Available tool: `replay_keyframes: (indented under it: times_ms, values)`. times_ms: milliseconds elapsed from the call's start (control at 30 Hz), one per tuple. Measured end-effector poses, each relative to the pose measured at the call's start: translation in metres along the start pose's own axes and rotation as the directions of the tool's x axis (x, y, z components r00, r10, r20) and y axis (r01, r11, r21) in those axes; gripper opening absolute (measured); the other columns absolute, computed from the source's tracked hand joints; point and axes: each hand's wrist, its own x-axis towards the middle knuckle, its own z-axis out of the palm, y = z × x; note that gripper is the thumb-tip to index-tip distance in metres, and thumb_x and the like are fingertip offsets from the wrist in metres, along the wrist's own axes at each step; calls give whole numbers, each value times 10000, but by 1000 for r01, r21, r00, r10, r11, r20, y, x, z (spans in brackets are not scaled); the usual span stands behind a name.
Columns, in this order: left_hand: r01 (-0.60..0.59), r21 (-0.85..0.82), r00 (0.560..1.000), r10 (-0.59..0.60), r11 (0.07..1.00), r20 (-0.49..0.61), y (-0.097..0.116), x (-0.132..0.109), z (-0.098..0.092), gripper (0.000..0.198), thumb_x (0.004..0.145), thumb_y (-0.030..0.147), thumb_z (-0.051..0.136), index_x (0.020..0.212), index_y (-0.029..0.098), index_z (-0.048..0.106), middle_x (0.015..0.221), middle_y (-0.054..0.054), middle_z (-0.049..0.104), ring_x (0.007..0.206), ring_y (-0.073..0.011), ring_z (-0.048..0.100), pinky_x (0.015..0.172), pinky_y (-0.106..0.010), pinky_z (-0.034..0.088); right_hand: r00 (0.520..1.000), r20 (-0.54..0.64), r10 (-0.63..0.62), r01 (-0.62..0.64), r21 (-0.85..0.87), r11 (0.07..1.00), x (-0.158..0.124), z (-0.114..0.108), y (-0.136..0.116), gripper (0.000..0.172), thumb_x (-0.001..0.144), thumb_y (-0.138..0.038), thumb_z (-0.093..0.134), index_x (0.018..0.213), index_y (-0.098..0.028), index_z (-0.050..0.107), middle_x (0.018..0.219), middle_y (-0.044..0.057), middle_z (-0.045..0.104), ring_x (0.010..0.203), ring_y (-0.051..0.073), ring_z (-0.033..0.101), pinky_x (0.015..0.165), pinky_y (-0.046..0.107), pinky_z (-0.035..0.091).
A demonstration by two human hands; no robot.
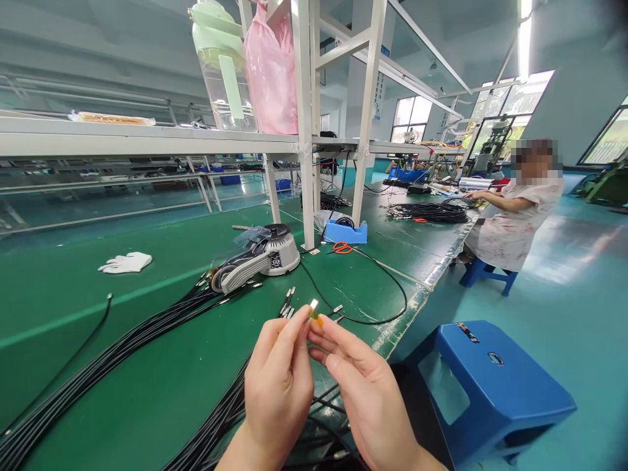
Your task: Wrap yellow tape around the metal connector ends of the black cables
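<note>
A green workbench (pixel 152 405) has a blue stool (pixel 510 369) beside its right edge. Black cables (pixel 122 343) lie along the bench, some hidden behind the left hand (pixel 279 383) and right hand (pixel 373 399). Beyond: a grey tape dispenser (pixel 289 255), white glove (pixel 126 263), orange scissors (pixel 342 248). Above, the left pinches a silver connector (pixel 314 305), the right yellow tape (pixel 320 320) just beside it.

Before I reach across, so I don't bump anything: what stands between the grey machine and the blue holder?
In the head view, a white frame post stands between the grey machine and the blue holder, its foot on the green table.
</note>
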Motion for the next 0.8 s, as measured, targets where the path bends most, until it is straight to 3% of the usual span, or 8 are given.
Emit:
replay_keyframes:
  times_ms: [133,267,367,500,633,800]
  values:
    - [53,30,998,-54,998,29,-3,4,1,224,854,81,532,1045,154,623,849,-22,595,735,-86,580,651,-175,487,1000,-3,16,-16,-99,995,1,-5,0,318,825,-313,628,1138,-265,661,1201,47,657,1151,223,575,1029,405,435]
    - [19,61,1000,-18,998,-12,-5,6,-1,179,861,87,529,1009,140,614,863,-34,598,767,-96,577,697,-193,484,997,-79,4,-26,-277,960,2,-12,-8,396,799,-395,648,1169,-256,631,1200,60,651,1095,214,606,1005,392,453]
    - [-32,98,999,34,995,-19,-3,5,0,180,848,89,557,1014,136,610,874,-41,591,783,-105,570,729,-211,479,994,-112,-13,-28,-356,934,9,-16,-20,383,809,-479,602,1064,-200,662,1070,82,689,956,199,651,901,361,514]
    - [-92,106,995,89,990,34,0,1,5,205,830,75,577,1029,117,606,889,-57,591,805,-122,566,754,-232,477,998,-42,47,-60,-428,902,25,-15,-34,404,800,-547,570,874,-157,645,837,50,658,787,167,631,707,302,546]
    - [-108,96,994,105,989,35,2,0,6,181,830,73,573,1005,109,605,889,-63,595,801,-127,570,742,-235,474,994,-23,107,-104,-501,859,33,-11,-35,337,768,-493,633,771,-159,590,692,-5,589,673,133,581,660,274,506]
    - [-60,74,997,56,995,55,3,0,5,153,842,88,557,982,126,605,865,-51,608,776,-123,573,715,-227,462,997,-61,38,-65,-534,843,28,-14,-29,237,816,-393,590,756,-164,572,671,-11,584,660,126,567,667,262,465]
